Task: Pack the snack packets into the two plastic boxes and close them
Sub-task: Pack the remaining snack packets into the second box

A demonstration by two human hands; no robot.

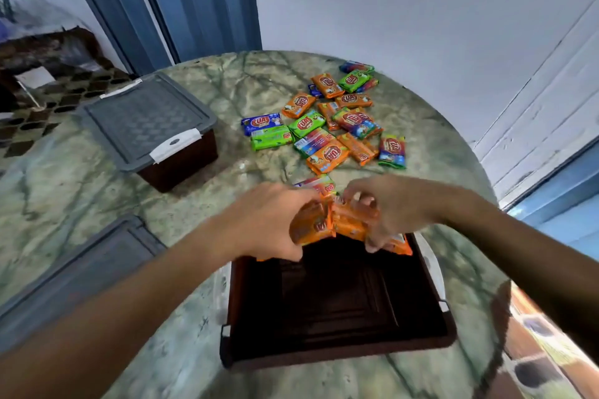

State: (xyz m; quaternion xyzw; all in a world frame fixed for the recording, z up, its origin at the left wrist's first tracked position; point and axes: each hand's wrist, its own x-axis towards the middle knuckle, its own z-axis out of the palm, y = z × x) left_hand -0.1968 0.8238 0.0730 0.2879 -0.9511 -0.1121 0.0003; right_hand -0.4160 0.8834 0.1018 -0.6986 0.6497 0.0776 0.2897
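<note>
Early | both hands [327,220] grip orange packets [343,220] over empty open box [337,301] | loose pile [334,120] mid-surface unpacked | second box [152,129] lidded, left edge

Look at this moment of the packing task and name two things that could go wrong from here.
1. Both hands, left hand and right hand, hold several orange packets over the far rim of the open box; one could slip from the grip and land outside.
2. The loose packets are many, and the second box is still lidded, so the open box may overfill.
</note>
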